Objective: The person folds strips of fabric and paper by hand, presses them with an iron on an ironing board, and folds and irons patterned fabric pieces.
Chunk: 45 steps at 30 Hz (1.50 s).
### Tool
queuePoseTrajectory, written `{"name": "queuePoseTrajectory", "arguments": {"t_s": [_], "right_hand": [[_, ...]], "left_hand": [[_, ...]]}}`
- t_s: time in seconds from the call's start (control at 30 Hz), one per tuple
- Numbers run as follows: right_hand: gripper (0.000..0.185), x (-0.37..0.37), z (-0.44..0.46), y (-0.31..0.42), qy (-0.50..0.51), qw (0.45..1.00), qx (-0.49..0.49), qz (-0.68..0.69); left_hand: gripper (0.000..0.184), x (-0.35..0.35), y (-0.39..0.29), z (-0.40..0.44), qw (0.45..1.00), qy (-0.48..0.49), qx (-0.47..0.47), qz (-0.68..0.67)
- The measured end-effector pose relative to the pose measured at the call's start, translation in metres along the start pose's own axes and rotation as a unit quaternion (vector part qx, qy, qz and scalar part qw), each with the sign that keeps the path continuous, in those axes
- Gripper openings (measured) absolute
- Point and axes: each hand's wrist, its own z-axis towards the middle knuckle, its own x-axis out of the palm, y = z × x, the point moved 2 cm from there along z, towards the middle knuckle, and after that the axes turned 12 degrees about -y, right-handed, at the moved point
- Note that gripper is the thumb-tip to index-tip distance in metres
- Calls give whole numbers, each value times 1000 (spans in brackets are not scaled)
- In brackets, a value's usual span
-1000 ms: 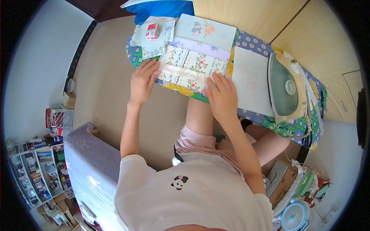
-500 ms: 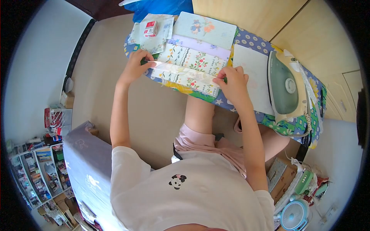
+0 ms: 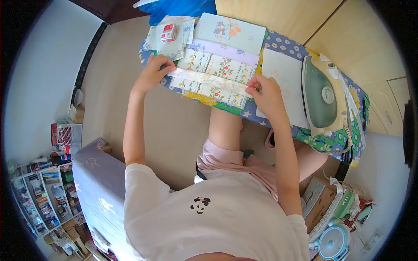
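Observation:
A pale, narrow fabric strip (image 3: pixel 209 81) stretches across the floral fabric (image 3: pixel 217 65) on the patterned ironing board (image 3: pixel 285 43). The strip's left end is pinched in my left hand (image 3: pixel 154 73), above the board's near left edge. My right hand (image 3: pixel 266 95) pinches its other end, near the right side of the floral fabric. A lilac band (image 3: pixel 226 51) and a light blue sheet with a printed animal and flowers (image 3: pixel 230 31) lie beyond. White paper (image 3: pixel 283 82) is to the right of the floral fabric.
An iron (image 3: pixel 320 95) lies at the board's right, its cord hanging nearby. A small red and white box (image 3: pixel 169 32) sits on floral packets (image 3: pixel 176 48) at the left. Wooden cabinets (image 3: pixel 278 17) border the far side. My legs are below the near edge.
My hands were spread flat over the strip; both have closed on its ends and moved slightly outward. The strip now appears lifted at its ends.

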Motion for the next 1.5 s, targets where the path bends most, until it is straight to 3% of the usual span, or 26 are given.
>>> {"name": "queuePoseTrajectory", "arguments": {"t_s": [0.13,0.23,0.3,0.37,0.5,0.57,0.77,0.87,1.03,1.1,1.2,1.27,1.37,1.43,1.5], "right_hand": [[16,2,-1,-1,-17,1000,2,-11],[18,2,-2,3,-4,999,3,-40],[19,1,-4,6,9,998,0,-57],[21,-2,-6,13,-46,986,-69,-143],[31,8,-13,24,-95,976,-163,-112],[43,24,-22,23,-76,965,-234,-92],[49,33,-37,17,-58,956,-248,-148],[48,2,-38,31,-46,960,-233,-146],[45,-128,-35,50,-212,936,-164,-228],[45,-162,-31,37,-239,927,-124,-260],[52,-179,-26,8,-219,898,-94,-370],[57,-179,-22,-6,-145,909,13,-392],[60,-181,-19,-29,-187,921,-13,-340],[59,-187,-23,-29,-188,924,-12,-333],[58,-195,-26,-28,-188,926,-12,-327]], "left_hand": [[10,1,-3,3,999,9,-5,34],[12,5,-22,-6,993,-44,26,108],[18,10,-49,-15,977,-154,101,106],[28,28,-65,-24,976,-137,161,44],[55,69,-103,-48,960,-66,251,105],[57,81,-108,-55,960,-64,243,119],[56,79,-103,-62,968,-55,211,127],[50,70,-88,-53,973,-65,199,96],[42,53,-92,-31,980,-93,173,38],[37,51,-95,-22,982,-53,181,27],[37,54,-105,-14,979,-42,201,-6],[38,61,-114,-11,977,-25,209,-29],[37,74,-125,-10,963,-25,266,-32],[35,80,-131,-6,972,41,231,-33],[30,81,-134,-4,972,45,228,-26]]}}
